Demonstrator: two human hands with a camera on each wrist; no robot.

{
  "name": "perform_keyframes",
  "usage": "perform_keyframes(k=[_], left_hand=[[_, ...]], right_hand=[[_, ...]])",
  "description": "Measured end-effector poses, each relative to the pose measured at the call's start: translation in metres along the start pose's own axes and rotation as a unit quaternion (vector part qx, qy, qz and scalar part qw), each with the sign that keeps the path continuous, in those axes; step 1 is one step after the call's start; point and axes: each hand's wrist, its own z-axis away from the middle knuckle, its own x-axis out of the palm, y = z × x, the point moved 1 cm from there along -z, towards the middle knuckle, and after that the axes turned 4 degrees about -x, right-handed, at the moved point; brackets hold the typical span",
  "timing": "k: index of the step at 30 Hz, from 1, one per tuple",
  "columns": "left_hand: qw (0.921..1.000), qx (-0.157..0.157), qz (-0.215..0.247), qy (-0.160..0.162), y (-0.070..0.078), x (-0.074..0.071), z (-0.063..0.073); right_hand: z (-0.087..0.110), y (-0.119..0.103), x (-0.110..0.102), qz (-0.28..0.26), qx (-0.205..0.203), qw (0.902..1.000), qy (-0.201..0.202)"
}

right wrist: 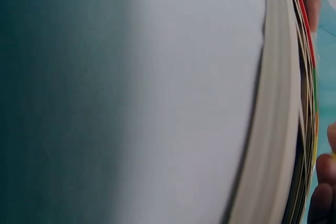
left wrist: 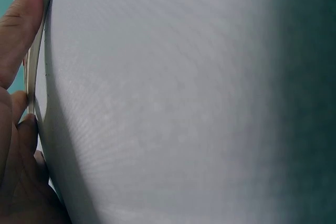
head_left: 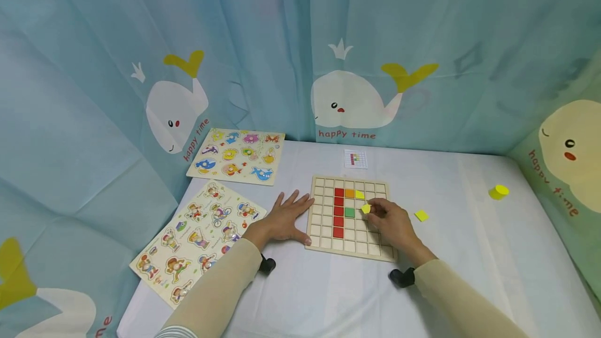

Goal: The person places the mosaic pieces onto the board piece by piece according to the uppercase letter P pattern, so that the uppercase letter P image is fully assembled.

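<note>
A wooden grid board (head_left: 349, 252) lies on the white table. Its cells hold a column of red square tiles (head_left: 338, 212), an orange tile (head_left: 349, 193), a yellow tile (head_left: 360, 195) and a green tile (head_left: 349, 213). Over the board's right part, my right hand (head_left: 391, 223) pinches a yellow square tile (head_left: 365, 208) between thumb and fingertips. My left hand (head_left: 285, 219) has its fingers spread, with thumb and fingertips at the board's left edge. Only the board's rim and part of each hand show in the wrist views.
Behind the board lies a small card (head_left: 356, 159) printed with a coloured grid. To the right are a loose yellow tile (head_left: 421, 216) and a yellow cylinder (head_left: 499, 192). Two picture puzzle boards, one with sea animals (head_left: 237, 156) and one with figures (head_left: 199, 246), lie at left.
</note>
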Motion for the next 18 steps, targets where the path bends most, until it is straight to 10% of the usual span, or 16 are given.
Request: perform_keyframes(k=[18], left_hand=[[1.0,-0.006,-0.002,-0.003,-0.0003,0.0006,-0.0003]], right_hand=[[-0.0017,-0.0066,0.0089,0.076,-0.02,0.9969,0.004]])
